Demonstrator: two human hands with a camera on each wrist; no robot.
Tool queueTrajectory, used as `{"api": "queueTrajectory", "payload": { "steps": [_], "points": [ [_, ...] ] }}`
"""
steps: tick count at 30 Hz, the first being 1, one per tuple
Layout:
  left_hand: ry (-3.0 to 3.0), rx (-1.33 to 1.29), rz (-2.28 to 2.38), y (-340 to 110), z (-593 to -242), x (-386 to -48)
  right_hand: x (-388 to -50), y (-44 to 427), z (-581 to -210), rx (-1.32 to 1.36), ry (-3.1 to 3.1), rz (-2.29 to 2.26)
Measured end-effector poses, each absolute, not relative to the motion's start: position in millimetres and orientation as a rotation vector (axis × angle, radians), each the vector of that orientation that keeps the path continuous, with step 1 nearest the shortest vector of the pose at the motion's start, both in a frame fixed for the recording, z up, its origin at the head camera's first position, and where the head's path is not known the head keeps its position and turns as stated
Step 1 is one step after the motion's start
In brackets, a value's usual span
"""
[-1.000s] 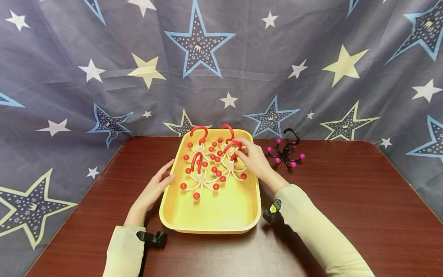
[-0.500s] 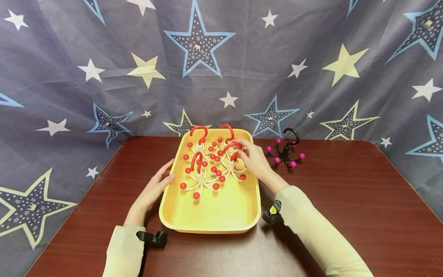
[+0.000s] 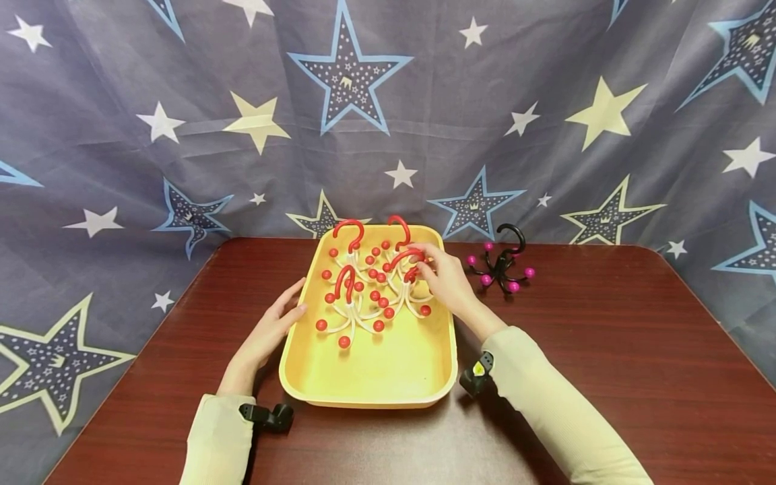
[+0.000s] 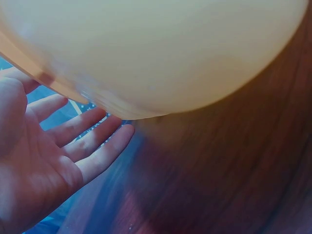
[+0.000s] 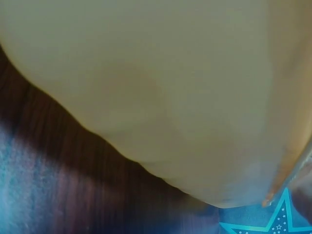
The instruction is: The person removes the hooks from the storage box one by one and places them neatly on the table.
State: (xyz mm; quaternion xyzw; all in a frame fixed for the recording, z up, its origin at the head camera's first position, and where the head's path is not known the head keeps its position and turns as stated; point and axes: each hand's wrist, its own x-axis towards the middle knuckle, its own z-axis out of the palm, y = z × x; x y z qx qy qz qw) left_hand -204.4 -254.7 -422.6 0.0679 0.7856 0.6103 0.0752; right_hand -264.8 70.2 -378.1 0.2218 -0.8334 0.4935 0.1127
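A yellow tray [image 3: 376, 377] holds several white spider-like pieces with red balls and red hooks. My left hand [image 3: 274, 330] rests against the tray's left side, thumb at the rim; in the left wrist view the fingers of this hand [image 4: 53, 151] are spread and nearly straight along the outer wall [image 4: 146, 73]. Over the tray's right side, my right hand [image 3: 445, 277] pinches the red hook [image 3: 405, 254] of the right front piece between thumb and fingers. Another white piece [image 3: 350, 313] stands at its left. The right wrist view shows mostly the tray's blurred wall [image 5: 146, 97].
A black spider-like piece [image 3: 500, 266] with magenta balls and a black hook stands on the brown table [image 3: 582, 323], to the right of the tray. Behind the table hangs a grey cloth [image 3: 424, 101] with stars.
The red hook in my right hand has tilted slightly to the left and down. My left hand and the tray look the same.
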Motion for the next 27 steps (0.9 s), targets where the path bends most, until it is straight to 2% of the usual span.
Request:
{"api": "queueTrajectory", "payload": {
  "steps": [27],
  "points": [
    [2.354, 0.200, 1.828, -254.5, -423.1, -205.3, -256.5, 69.0, -370.9, 0.612, -2.369, 1.587]
  ]
}}
